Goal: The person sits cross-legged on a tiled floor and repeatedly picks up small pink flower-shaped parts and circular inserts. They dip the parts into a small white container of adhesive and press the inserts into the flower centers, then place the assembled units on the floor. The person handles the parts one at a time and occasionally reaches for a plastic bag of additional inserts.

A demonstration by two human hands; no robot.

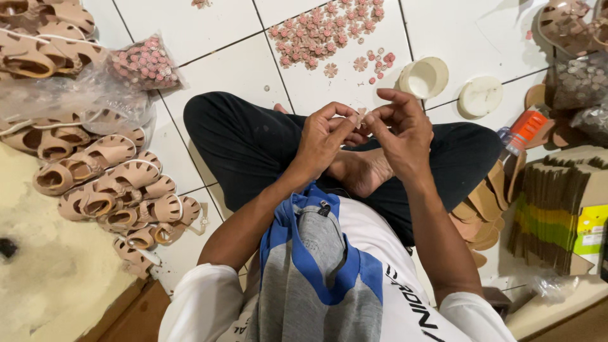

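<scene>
Many tan strapped sandal uppers [107, 183] lie finished at left; one small tan flower-shaped ornament [361, 114] is pinched between left hand [323, 136] and right hand [399, 130], pink flower pieces [326, 31] left at top.

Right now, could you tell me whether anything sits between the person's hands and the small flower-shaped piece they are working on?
Nothing visible does. The left hand and right hand meet above the crossed legs, and their fingers already pinch the small pale flower piece directly. The loose pink flower pieces lie farther off on the white tiled floor.
</scene>
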